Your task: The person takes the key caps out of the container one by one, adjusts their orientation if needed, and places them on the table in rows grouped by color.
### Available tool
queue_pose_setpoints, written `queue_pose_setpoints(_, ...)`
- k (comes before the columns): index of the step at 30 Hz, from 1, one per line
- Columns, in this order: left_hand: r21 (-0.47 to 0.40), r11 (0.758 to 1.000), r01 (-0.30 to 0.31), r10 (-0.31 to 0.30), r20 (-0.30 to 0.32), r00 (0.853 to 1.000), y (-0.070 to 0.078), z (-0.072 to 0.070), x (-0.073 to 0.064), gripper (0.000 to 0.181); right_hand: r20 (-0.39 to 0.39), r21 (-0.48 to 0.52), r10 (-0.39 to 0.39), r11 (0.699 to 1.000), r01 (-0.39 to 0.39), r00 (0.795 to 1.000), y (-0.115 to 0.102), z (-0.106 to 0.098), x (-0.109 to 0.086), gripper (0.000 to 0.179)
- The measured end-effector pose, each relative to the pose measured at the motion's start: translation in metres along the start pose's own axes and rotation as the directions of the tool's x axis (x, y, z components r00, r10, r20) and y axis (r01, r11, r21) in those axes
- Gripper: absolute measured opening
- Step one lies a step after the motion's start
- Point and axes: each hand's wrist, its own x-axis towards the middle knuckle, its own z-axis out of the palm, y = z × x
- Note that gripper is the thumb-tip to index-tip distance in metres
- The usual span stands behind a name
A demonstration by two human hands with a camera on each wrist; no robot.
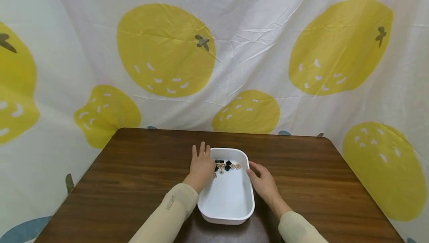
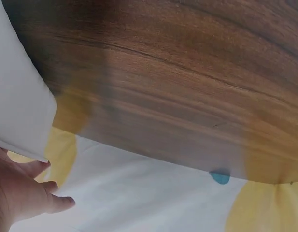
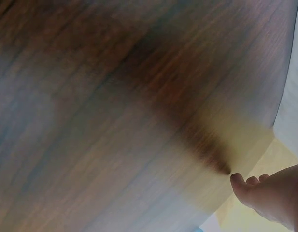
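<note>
A white rectangular tray (image 1: 231, 202) with rounded corners rests on the table. Inside it, toward the far end, lie several small black square pieces (image 1: 228, 163) and light brown patterned ones (image 1: 238, 166), too small to identify. My left hand (image 1: 202, 167) reaches over the left rim, its fingers straight and spread. It hides part of the rim and some pieces; its thumb cannot be seen. Against the right wall of the tray rests my right hand (image 1: 264, 184), with thumb and forefinger at the rim. Loosely bent fingers (image 3: 238, 183) show in the right wrist view.
The dark brown wooden table (image 1: 147, 161) extends on both sides of the tray. Behind it and along the sides hangs a white cloth (image 1: 248, 49) printed with yellow lemons.
</note>
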Motion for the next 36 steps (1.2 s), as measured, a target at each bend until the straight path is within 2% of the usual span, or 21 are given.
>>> queue_pose_setpoints(4, -0.064, 0.998, -0.006, 0.005, -0.017, 1.0, -0.0009, 0.0028, -0.0009, 0.018, -0.001, -0.014, -0.001, 1.0, 0.001, 1.0, 0.001, -0.0003, -0.0008, 0.04)
queue_pose_setpoints(7, -0.154, 0.988, 0.017, -0.018, -0.009, 1.0, -0.0024, 0.0037, -0.001, 0.019, -0.001, -0.017, -0.003, 1.0, 0.003, 1.0, 0.0014, -0.0003, -0.0005, 0.041)
queue_pose_setpoints(10, -0.202, 0.978, 0.05, -0.048, 0.012, 0.999, -0.0035, 0.0046, -0.0007, 0.02, -0.003, -0.014, -0.01, 1.0, 0.01, 1.0, 0.0012, -0.0004, 0.0002, 0.04)
queue_pose_setpoints(17, -0.154, 0.985, 0.073, -0.066, 0.045, 0.997, -0.0034, 0.0027, -0.0009, 0.031, 0.001, -0.008, -0.013, 1.0, 0.013, 1.0, 0.0008, -0.0011, 0.0014, 0.041)
queue_pose_setpoints(20, -0.107, 0.994, 0.034, -0.03, 0.037, 0.999, -0.0023, 0.0008, -0.0016, 0.034, 0.001, -0.008, -0.012, 1.0, 0.012, 1.0, 0.0014, -0.0014, 0.0014, 0.041)
queue_pose_setpoints(24, -0.042, 0.998, -0.039, 0.04, 0.024, 0.999, -0.0001, -0.0004, -0.0031, 0.027, -0.001, -0.012, -0.018, 1.0, 0.018, 1.0, 0.0025, -0.0013, 0.0012, 0.04)
queue_pose_setpoints(27, -0.053, 0.997, -0.049, 0.05, 0.034, 0.998, 0.001, 0.0007, -0.0036, 0.023, -0.001, -0.014, -0.022, 1.0, 0.022, 1.0, 0.0032, -0.0009, 0.0008, 0.041)
queue_pose_setpoints(36, -0.114, 0.993, -0.019, 0.022, 0.025, 0.999, -0.0008, 0.0038, -0.0034, 0.024, -0.004, -0.019, -0.019, 1.0, 0.019, 1.0, 0.0034, 0.0, 0.0006, 0.04)
